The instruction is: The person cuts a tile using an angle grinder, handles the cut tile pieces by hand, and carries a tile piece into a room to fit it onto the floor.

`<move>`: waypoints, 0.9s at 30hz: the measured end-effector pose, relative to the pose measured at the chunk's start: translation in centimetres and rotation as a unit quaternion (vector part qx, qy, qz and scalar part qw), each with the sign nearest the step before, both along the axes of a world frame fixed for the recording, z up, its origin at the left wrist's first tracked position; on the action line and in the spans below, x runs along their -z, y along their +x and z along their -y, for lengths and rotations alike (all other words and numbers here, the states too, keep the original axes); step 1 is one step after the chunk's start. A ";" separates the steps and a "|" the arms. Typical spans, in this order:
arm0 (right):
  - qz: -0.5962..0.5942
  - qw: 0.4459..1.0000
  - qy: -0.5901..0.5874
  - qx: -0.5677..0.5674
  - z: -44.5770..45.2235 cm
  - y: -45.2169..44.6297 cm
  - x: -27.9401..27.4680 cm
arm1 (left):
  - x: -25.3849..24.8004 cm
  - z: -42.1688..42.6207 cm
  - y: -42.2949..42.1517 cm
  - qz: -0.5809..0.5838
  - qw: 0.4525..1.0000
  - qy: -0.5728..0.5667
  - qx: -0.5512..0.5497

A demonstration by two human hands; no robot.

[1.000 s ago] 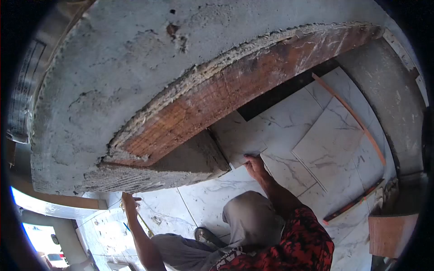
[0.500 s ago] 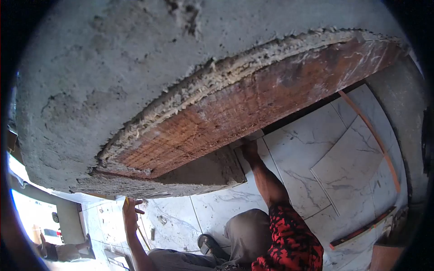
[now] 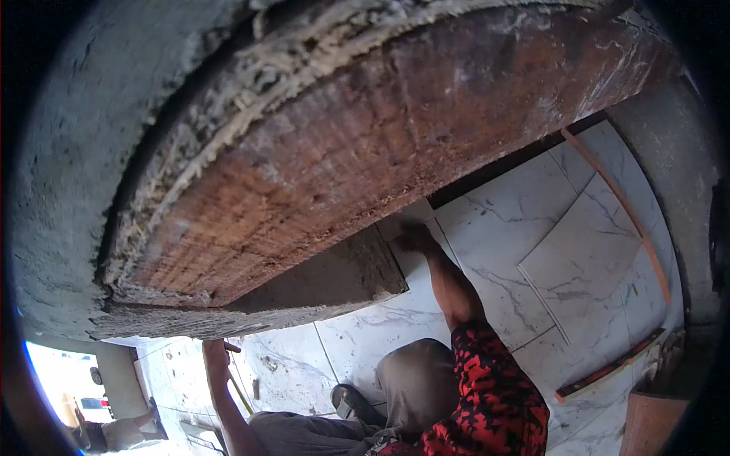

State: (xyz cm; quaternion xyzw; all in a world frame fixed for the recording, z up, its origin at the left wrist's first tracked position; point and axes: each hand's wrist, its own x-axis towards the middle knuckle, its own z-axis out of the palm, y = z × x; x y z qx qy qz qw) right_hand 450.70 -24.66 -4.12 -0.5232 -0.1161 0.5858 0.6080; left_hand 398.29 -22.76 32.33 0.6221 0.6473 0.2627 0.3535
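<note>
My right hand (image 3: 414, 237) reaches under the plastered slab to the marbled floor tile (image 3: 502, 220). It is in shadow, with its fingers reaching toward the tile, and I make out nothing held in it. My left hand (image 3: 217, 359) is raised at the left, just below the slab's rough lower edge. One finger sticks out to the right, and the edge hides the fingertips. A thin yellow strip (image 3: 242, 395) shows beside that hand; whether the hand holds it I cannot tell. Overhead, a reddish-brown wooden board (image 3: 395, 129) lines the slab's underside.
Grey plaster (image 3: 84, 190) fills the upper left, close to the camera. A curved thin brown strip (image 3: 627, 209) and a dark red-edged bar (image 3: 608, 366) lie on the tiles at the right. A brown container (image 3: 654, 425) stands lower right. Another person's legs (image 3: 125, 433) show at far left.
The view has shifted closer beneath the slab, so the board looks larger. The light piece by my right hand no longer shows distinctly. More of my left hand's fingers are hidden by the edge.
</note>
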 end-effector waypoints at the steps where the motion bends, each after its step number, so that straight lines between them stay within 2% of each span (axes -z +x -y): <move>1: 0.176 0.983 0.019 -0.040 0.1 -0.2 0.2 | 0.0 0.1 0.4 0.015 1.000 0.013 -0.001; 2: 0.346 0.934 0.039 -0.078 0.2 -0.3 0.4 | 0.0 0.3 0.7 0.030 0.999 0.026 -0.001; 3: 0.506 0.854 0.058 -0.113 0.2 -0.3 0.6 | 0.0 0.3 1.1 0.031 0.999 0.027 -0.002; 4: 0.647 0.745 0.075 -0.144 0.1 -0.3 0.9 | -0.2 0.5 1.4 0.037 0.999 0.028 -0.004; 6: 0.766 0.614 0.090 -0.171 0.2 -0.7 1.3 | -0.7 0.7 1.8 0.039 0.999 0.029 -0.007; 8: 0.804 0.577 0.036 -0.136 0.2 -1.1 1.1 | -1.1 1.0 2.0 0.020 1.000 0.013 0.016; 9: 0.804 0.577 0.037 -0.137 -0.2 -1.4 2.0 | -1.0 1.1 1.8 0.020 1.000 0.013 0.014; 11: 0.763 0.589 -0.119 -0.239 -2.4 -1.9 6.4 | -0.9 1.0 1.7 0.020 0.999 0.023 0.012; 12: 0.764 0.588 -0.117 -0.238 -2.6 -2.2 6.1 | -0.9 1.0 1.7 0.020 0.999 0.028 0.011; 14: 0.730 0.633 -0.145 -0.214 -1.8 -2.1 5.8 | -1.0 1.2 1.9 0.031 0.999 0.034 -0.003; 15: 0.719 0.647 -0.153 -0.200 -1.2 -2.1 3.8 | -0.9 1.0 1.1 0.030 0.999 0.035 -0.005; 17: 0.703 0.670 -0.157 -0.178 -0.7 -2.2 1.3 | -0.7 0.1 -1.3 -0.030 0.997 -0.046 0.045; 20: 0.670 0.710 -0.161 -0.148 -1.8 -2.6 4.3 | -1.0 0.6 -1.2 -0.008 0.999 -0.020 0.043; 23: 0.583 0.803 -0.115 -0.037 -3.3 -3.1 8.8 | -1.1 0.5 -1.5 -0.016 0.998 -0.032 0.044; 24: 0.570 0.815 -0.103 -0.021 -3.5 -3.1 8.4 | -1.1 0.6 -1.6 -0.016 0.999 -0.031 0.043; 25: 0.564 0.820 -0.095 -0.018 -3.6 -3.1 8.0 | -1.2 0.8 -1.5 -0.015 0.998 -0.027 0.048; 26: 0.649 0.737 -0.136 -0.130 -3.4 -2.6 7.7 | -1.3 1.0 -1.4 -0.015 0.998 -0.024 0.054; 27: 0.649 0.737 -0.136 -0.130 -3.6 -2.6 7.2 | -1.5 1.1 -1.3 -0.016 0.998 -0.023 0.054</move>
